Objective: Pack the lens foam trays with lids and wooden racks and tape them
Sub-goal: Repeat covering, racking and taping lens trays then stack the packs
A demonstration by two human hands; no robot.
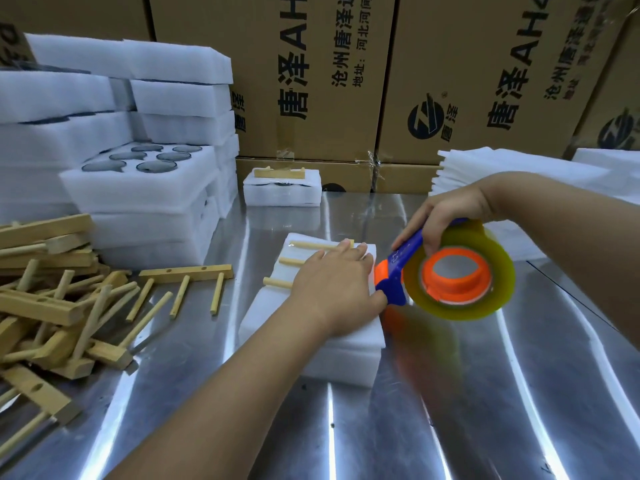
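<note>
A: Left hand (pixel 332 275)?
B: Flat, fingers straight and close together, pressing down on the wooden rack (pixel 292 261) atop the foam pack (pixel 346 355). Three round pegs showing past the fingers, pointing left.

A: Right hand (pixel 446 216)?
B: Curled round the blue handle of the tape dispenser (pixel 394 282), at the pack's right edge. Orange nose just beside the left thumb; touching the foam or not, cannot tell. Yellowish tape roll (pixel 498 282) on an orange hub, blurred.

A: Hands together, then?
B: Near, on separate things.

A: Pack's place?
B: Mid-front on the steel table (pixel 450 427), two white layers, rack uppermost.

A: Further out?
B: Left, a heap of loose racks (pixel 52 306), with a single rack (pixel 187 271) lying apart between heap and pack. Behind, stacked foam trays (pixel 156 220), the topmost open with round lenses (pixel 152 164) in its wells. At the back, a second pack (pixel 282 195) carrying its own rack. Right, stacked foam lids (pixel 502 174). Along the rear, printed cartons (pixel 311 81).
</note>
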